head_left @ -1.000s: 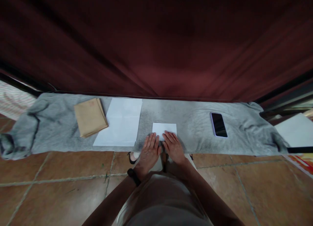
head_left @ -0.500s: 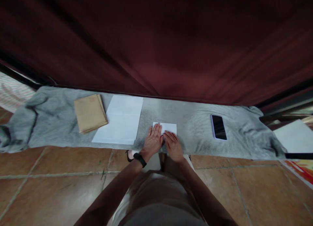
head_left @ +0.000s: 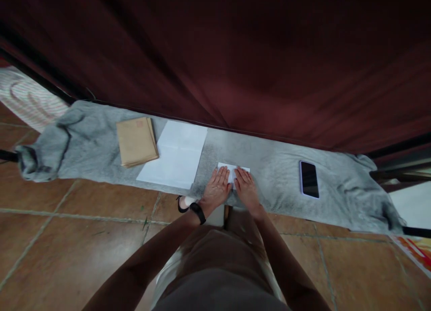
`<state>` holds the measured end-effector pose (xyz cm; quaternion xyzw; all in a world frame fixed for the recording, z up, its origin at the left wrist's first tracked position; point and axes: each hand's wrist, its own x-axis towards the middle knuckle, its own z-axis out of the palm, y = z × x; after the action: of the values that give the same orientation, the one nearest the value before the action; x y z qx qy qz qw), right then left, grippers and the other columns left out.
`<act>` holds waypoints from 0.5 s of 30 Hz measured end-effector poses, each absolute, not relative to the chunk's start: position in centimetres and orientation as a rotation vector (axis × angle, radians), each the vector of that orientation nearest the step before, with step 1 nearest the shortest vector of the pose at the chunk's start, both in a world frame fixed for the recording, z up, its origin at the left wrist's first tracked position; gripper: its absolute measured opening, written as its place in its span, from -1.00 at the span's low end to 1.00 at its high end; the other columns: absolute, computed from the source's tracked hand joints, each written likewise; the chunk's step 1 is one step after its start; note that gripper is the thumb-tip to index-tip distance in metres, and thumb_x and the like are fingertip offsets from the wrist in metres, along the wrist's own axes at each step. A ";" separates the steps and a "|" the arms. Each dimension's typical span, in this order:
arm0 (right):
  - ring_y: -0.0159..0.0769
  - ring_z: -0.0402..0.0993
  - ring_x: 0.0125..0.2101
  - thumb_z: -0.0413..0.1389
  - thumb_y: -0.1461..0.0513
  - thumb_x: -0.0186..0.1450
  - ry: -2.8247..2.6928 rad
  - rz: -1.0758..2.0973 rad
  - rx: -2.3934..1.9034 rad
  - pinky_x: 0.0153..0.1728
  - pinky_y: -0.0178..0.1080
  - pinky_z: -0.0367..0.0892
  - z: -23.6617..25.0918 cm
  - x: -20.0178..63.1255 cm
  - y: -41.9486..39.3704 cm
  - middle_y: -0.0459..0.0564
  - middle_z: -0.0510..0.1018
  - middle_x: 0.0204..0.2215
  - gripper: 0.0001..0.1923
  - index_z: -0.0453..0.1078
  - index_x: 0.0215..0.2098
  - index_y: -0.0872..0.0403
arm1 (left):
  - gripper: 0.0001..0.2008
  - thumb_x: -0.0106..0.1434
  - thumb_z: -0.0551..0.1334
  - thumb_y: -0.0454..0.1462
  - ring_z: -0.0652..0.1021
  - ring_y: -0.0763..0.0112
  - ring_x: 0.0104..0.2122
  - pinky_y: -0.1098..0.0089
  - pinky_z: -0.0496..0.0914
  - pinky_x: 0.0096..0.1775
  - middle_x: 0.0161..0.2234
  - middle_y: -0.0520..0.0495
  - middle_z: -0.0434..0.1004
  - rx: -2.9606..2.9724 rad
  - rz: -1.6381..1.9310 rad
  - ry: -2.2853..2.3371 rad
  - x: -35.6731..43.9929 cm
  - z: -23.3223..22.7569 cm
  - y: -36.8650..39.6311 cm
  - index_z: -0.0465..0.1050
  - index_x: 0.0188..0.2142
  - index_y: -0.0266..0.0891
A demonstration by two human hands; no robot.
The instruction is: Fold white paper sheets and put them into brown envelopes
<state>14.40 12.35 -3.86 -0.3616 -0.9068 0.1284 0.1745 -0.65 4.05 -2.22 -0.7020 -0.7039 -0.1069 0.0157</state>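
A small folded sheet of white paper lies on the grey cloth in front of me, partly covered by my hands. Stretched flat, my left hand presses on its left side, with a black band on the wrist. On the right side of the paper rests my right hand, also flat with fingers extended. Left of my hands lie larger white sheets, and a stack of brown envelopes overlaps their left edge.
A grey cloth covers the long narrow surface. To the right lies a phone with a pale purple edge. Behind hangs a dark red curtain. Tiled floor shows below the near edge.
My right hand has slid right across the paper, so the hands are now farther apart. The whole view has tilted slightly. Envelopes, sheets and phone keep their places on the cloth.
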 end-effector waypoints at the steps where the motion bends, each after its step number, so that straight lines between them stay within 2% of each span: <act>1: -0.16 0.17 0.37 -0.14 0.25 0.52 -2.567 0.369 -1.029 0.37 0.03 0.11 -3.9 14.5 12.5 0.16 0.30 0.36 -0.50 0.23 0.37 0.16 | -0.46 0.50 -0.07 -0.22 0.17 0.10 0.41 0.04 0.07 0.40 0.38 -0.36 0.20 -2.197 -0.337 -2.164 -0.6 -2.3 3.9 0.20 0.34 -0.52; 6: -0.17 0.20 0.36 -0.16 0.25 0.52 -2.500 0.461 -1.009 0.37 0.05 0.12 -3.8 14.9 13.1 0.18 0.33 0.34 -0.51 0.27 0.35 0.18 | -0.50 0.50 -0.03 -0.22 0.25 0.19 0.38 0.15 0.15 0.38 0.36 -0.30 0.26 -2.327 -0.350 -1.991 -1.0 -2.8 2.3 0.25 0.33 -0.42; 11: -0.19 0.27 0.32 -0.15 0.18 0.54 -2.456 0.648 -0.892 0.36 0.05 0.17 -2.7 14.4 13.1 0.14 0.42 0.28 -0.54 0.36 0.29 0.11 | -0.51 0.50 0.03 -0.17 0.25 0.15 0.38 0.14 0.15 0.38 0.36 -0.30 0.26 -2.370 -0.329 -1.880 -1.5 -3.1 1.2 0.28 0.30 -0.41; 15: -0.24 0.34 0.27 -0.14 0.16 0.55 -2.555 0.813 -0.615 0.35 0.01 0.22 -1.7 13.0 12.6 0.03 0.50 0.21 -0.56 0.40 0.27 -0.01 | -0.58 0.48 0.08 -0.20 0.37 0.15 0.31 0.13 0.18 0.36 0.21 -0.33 0.47 -2.414 -0.326 -1.817 -1.6 -3.4 1.2 0.40 0.18 -0.43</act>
<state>13.02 12.62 -1.71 -0.2192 -0.9111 0.2900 0.1943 -1.63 1.20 -3.43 -0.7933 -0.5971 -0.1071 0.0511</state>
